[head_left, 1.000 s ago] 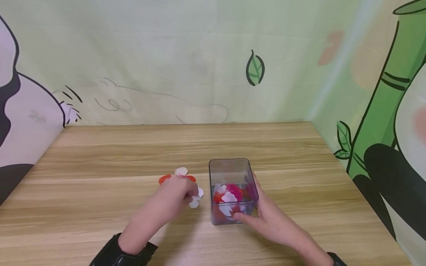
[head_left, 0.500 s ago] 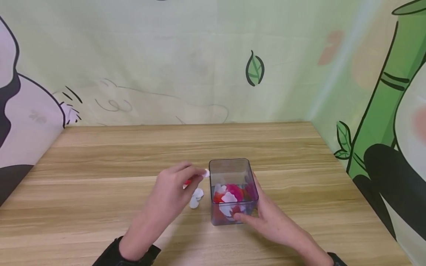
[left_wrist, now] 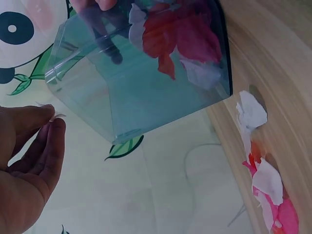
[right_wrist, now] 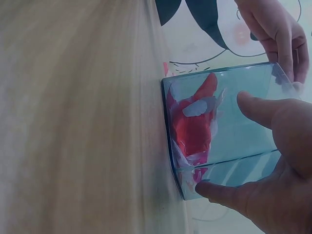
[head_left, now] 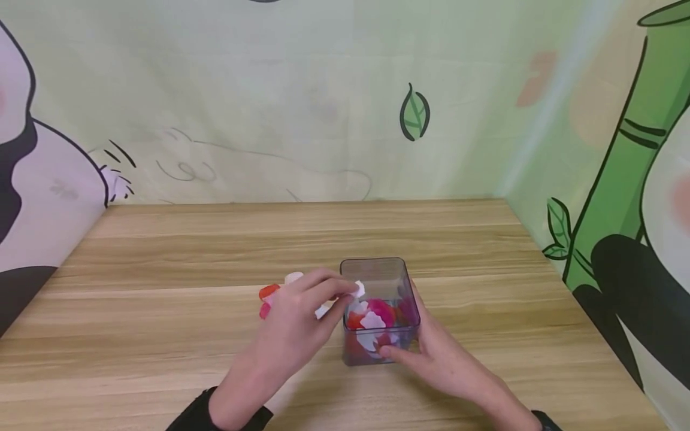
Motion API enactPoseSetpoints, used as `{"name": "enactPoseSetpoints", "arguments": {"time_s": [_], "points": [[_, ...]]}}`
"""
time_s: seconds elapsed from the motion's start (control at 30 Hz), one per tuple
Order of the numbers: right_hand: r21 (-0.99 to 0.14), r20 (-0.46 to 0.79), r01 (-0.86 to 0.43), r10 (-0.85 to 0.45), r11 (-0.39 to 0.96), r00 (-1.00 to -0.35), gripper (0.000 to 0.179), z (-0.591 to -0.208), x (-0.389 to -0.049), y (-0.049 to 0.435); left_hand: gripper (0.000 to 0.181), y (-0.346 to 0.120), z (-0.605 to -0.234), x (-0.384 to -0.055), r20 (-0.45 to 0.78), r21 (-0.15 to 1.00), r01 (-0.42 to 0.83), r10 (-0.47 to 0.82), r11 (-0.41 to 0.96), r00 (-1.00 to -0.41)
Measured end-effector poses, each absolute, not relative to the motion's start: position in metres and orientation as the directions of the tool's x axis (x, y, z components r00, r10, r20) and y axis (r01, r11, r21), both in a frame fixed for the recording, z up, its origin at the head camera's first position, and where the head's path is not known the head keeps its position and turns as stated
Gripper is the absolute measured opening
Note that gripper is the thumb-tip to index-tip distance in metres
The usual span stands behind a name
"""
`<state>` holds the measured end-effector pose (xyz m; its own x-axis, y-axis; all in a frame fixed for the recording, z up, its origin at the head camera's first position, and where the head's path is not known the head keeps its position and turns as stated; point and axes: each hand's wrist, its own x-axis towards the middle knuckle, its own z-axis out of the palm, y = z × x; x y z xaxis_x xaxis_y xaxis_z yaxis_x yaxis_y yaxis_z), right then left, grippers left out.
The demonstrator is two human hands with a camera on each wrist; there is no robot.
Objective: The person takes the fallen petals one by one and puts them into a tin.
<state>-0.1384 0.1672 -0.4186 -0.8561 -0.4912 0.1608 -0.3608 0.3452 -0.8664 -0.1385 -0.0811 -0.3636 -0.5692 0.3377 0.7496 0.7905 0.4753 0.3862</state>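
A clear, grey-tinted plastic box (head_left: 375,275) stands on the table with its top uncovered. White, red and pink petals (head_left: 380,312) lie in its lower part. My right hand (head_left: 444,359) grips the box at its right side, thumb across the near wall, as the right wrist view (right_wrist: 263,146) also has it. Between thumb and fingertips my left hand (head_left: 296,317) pinches a white petal (head_left: 359,290) at the left of the box's opening. In the left wrist view the pinched petal (left_wrist: 58,116) shows only as a thin edge.
Left of the box, partly behind my left hand, several loose petals (head_left: 268,291) in red, pink and white lie on the wooden table (head_left: 188,251). Past the table's back edge hangs a backdrop (head_left: 259,120) with cartoon drawings.
My left hand has risen from the loose petals and moved right, carrying a white petal from beside the box to its opening. The right hand and box stay put.
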Motion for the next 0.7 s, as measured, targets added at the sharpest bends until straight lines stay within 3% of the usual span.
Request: {"name": "enactPoseSetpoints", "arguments": {"time_s": [0.17,0.3,0.5,0.7], "points": [[-0.865,0.167,-0.369,-0.497,0.341,-0.852,0.114,-0.418,-0.138,0.167,0.023,-0.079,-0.367,-0.140,0.758,0.369,0.809,0.355,0.458,-0.546],[-0.869,0.142,-0.346,-0.490,0.354,-0.860,0.115,-0.418,-0.138,0.166,0.021,-0.081,-0.367,-0.140,0.752,0.383,0.785,0.330,0.487,-0.571],[-0.868,0.109,-0.313,-0.468,0.385,-0.877,0.117,-0.418,-0.137,0.166,0.012,-0.091,-0.367,-0.147,0.691,0.437,0.677,0.262,0.592,-0.674],[-0.858,0.119,-0.326,-0.465,0.396,-0.877,0.119,-0.418,-0.137,0.166,0.012,-0.101,-0.378,-0.156,0.490,0.465,0.524,0.285,0.714,-0.824]]}}
